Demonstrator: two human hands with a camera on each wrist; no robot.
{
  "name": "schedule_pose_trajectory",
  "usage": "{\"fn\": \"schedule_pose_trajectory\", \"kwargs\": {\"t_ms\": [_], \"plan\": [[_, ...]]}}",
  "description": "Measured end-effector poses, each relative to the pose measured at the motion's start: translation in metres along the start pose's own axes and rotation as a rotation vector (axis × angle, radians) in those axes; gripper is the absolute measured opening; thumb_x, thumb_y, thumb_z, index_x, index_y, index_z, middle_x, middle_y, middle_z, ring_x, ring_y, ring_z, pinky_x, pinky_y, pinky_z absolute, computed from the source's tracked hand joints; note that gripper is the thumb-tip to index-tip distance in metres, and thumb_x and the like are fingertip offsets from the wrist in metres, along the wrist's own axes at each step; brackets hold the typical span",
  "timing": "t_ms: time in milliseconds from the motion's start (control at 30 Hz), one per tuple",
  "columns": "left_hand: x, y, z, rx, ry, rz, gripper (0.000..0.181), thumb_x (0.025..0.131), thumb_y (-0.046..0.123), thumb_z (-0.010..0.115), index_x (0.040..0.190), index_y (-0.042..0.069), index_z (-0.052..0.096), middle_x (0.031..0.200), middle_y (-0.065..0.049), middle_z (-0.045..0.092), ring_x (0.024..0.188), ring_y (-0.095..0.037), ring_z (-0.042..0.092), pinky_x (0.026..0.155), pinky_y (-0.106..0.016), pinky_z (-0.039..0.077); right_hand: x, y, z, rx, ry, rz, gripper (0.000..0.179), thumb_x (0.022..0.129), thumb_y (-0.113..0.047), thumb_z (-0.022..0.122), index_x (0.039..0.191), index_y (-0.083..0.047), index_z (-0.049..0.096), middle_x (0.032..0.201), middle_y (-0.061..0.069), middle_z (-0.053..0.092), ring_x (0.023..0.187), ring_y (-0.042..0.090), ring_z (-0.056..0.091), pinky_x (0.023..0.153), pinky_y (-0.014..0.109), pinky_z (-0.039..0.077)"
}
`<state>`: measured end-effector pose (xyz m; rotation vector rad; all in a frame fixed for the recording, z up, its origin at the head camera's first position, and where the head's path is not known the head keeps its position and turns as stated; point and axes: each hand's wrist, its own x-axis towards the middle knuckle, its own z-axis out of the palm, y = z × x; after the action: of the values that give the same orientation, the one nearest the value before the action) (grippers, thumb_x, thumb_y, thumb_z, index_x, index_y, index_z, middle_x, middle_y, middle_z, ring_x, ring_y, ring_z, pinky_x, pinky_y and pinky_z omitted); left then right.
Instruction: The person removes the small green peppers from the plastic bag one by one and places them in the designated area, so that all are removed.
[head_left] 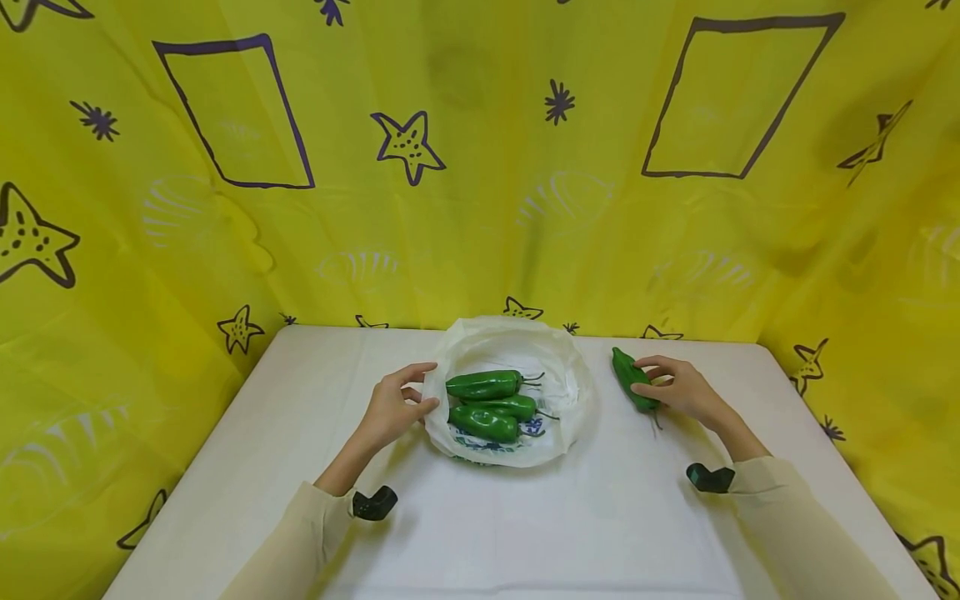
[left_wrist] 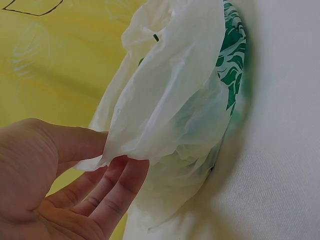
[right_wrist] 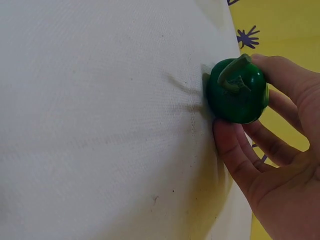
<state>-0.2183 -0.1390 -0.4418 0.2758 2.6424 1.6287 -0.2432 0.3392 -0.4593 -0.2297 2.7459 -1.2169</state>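
A thin whitish plastic bag with green print stands with its mouth spread wide near the middle of the table. Inside it lie three green peppers, stems pointing right. My left hand pinches the left rim of the bag between thumb and fingers; the left wrist view shows the film between them. To the right of the bag, my right hand grips another green pepper by its sides. In the right wrist view this pepper shows its curved stem toward the camera, close to the white cloth.
A white cloth covers the table. Yellow curtains printed with starfish and shells rise along the back and both sides. Each sleeved wrist carries a small dark device.
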Motion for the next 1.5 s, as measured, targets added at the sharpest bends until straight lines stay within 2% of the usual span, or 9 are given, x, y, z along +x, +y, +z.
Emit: {"fn": "schedule_pose_trajectory", "kwargs": {"t_ms": [233, 600, 833, 1033, 1267, 1333, 1500], "plan": [[-0.001, 0.0, 0.0, -0.005, -0.001, -0.003, 0.06, 0.085, -0.006, 0.078, 0.141, 0.006, 0.061, 0.126, -0.021, 0.061, 0.072, -0.017, 0.067, 0.066, -0.043, 0.063, 0.0, -0.001, 0.0, 0.003, 0.001, 0.019, 0.057, 0.096, -0.032, 0.074, 0.142, -0.002, 0.056, 0.129, 0.031, 0.059, 0.107, 0.039, 0.064, 0.075, 0.034, 0.057], [-0.002, 0.003, -0.001, 0.0, 0.004, -0.012, 0.059, 0.086, -0.005, 0.079, 0.141, 0.007, 0.061, 0.127, -0.021, 0.061, 0.073, -0.017, 0.066, 0.066, -0.043, 0.063, -0.001, -0.001, -0.001, 0.006, -0.007, 0.018, 0.058, 0.097, -0.032, 0.074, 0.142, -0.001, 0.054, 0.131, 0.032, 0.058, 0.109, 0.041, 0.064, 0.076, 0.036, 0.059], [-0.001, 0.003, -0.001, 0.006, 0.008, 0.005, 0.058, 0.086, -0.006, 0.078, 0.14, 0.005, 0.061, 0.126, -0.022, 0.061, 0.073, -0.018, 0.067, 0.065, -0.044, 0.063, 0.0, 0.0, -0.004, -0.002, -0.016, 0.011, 0.059, 0.096, -0.033, 0.074, 0.143, -0.003, 0.055, 0.13, 0.032, 0.058, 0.107, 0.04, 0.065, 0.076, 0.034, 0.058], [-0.002, 0.002, -0.002, -0.001, 0.003, 0.0, 0.059, 0.086, -0.006, 0.078, 0.141, 0.006, 0.061, 0.127, -0.022, 0.061, 0.073, -0.017, 0.067, 0.066, -0.046, 0.063, 0.0, -0.001, -0.008, 0.006, -0.068, 0.001, 0.062, 0.096, -0.032, 0.074, 0.146, -0.003, 0.051, 0.132, 0.034, 0.057, 0.109, 0.04, 0.064, 0.075, 0.033, 0.059], [-0.003, 0.003, -0.002, 0.003, 0.002, -0.001, 0.059, 0.086, -0.006, 0.078, 0.141, 0.006, 0.061, 0.127, -0.023, 0.06, 0.074, -0.018, 0.067, 0.067, -0.048, 0.062, -0.002, -0.009, -0.015, 0.016, -0.145, -0.018, 0.067, 0.097, -0.027, 0.074, 0.15, 0.0, 0.043, 0.134, 0.038, 0.053, 0.096, 0.03, 0.068, 0.074, 0.039, 0.061], [-0.002, 0.003, -0.001, 0.007, 0.003, -0.006, 0.059, 0.086, -0.005, 0.078, 0.141, 0.007, 0.061, 0.127, -0.022, 0.06, 0.074, -0.018, 0.066, 0.068, -0.048, 0.062, -0.002, -0.012, -0.019, 0.012, -0.163, -0.023, 0.067, 0.097, -0.026, 0.074, 0.15, 0.0, 0.042, 0.134, 0.038, 0.053, 0.096, 0.032, 0.069, 0.075, 0.041, 0.061], [-0.002, 0.003, -0.001, 0.008, 0.001, -0.003, 0.06, 0.086, -0.006, 0.078, 0.142, 0.006, 0.061, 0.128, -0.022, 0.061, 0.073, -0.017, 0.067, 0.066, -0.045, 0.063, -0.005, -0.019, -0.028, -0.03, -0.188, -0.051, 0.068, 0.097, -0.024, 0.073, 0.151, 0.002, 0.04, 0.134, 0.039, 0.052, 0.107, 0.046, 0.067, 0.077, 0.044, 0.062]]}}
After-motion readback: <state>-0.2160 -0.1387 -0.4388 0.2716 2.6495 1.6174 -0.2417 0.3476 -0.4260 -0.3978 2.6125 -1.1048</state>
